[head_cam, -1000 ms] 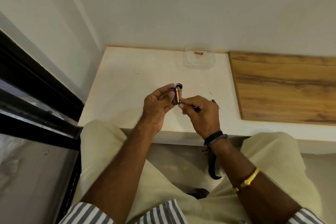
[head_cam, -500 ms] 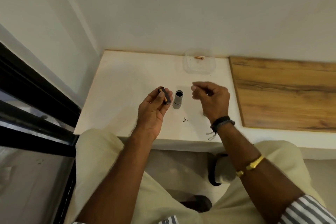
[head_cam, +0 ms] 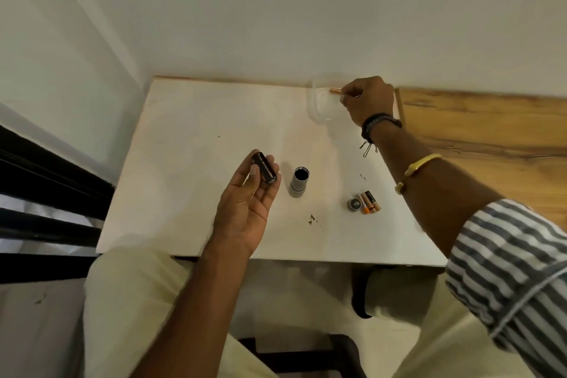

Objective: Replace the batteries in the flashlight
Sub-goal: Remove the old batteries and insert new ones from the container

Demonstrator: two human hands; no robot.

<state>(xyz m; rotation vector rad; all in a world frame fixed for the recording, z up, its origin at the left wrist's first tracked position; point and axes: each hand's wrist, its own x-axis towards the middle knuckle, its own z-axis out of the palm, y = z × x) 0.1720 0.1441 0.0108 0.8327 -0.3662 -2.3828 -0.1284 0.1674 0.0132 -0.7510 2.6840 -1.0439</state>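
The grey flashlight body stands upright on the white table, its open end up. My left hand is just left of it and holds the black battery holder in its fingertips. My right hand reaches into the clear plastic container at the table's back edge and pinches a copper-topped battery. Two loose batteries and the flashlight's black cap lie together at the front right, under my right forearm.
A wooden board adjoins the table on the right. White walls close the back and left. A black window frame runs along the left. Small dark specks lie on the table near the front. My knees are below the table edge.
My hands have parted: the flashlight body now stands on the table, the left hand keeps the battery holder, and the right hand has moved back to the container and pinched the battery there.
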